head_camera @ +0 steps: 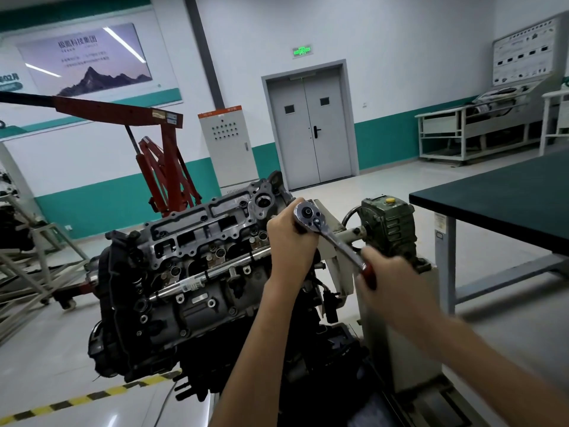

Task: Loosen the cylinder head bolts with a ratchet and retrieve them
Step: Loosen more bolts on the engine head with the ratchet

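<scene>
An engine sits tilted on a stand with its cylinder head facing up and to the right. A chrome ratchet stands over the head's right end, its round head at the top and its red handle pointing down to the right. My left hand grips just under the ratchet's head, hiding the socket and any bolt below it. My right hand grips the red handle. Blur smears the right hand.
The stand's green gearbox and white post are just right of my hands. A dark-topped workbench stands at the right. A red engine hoist rises behind the engine. Yellow-black floor tape runs at lower left.
</scene>
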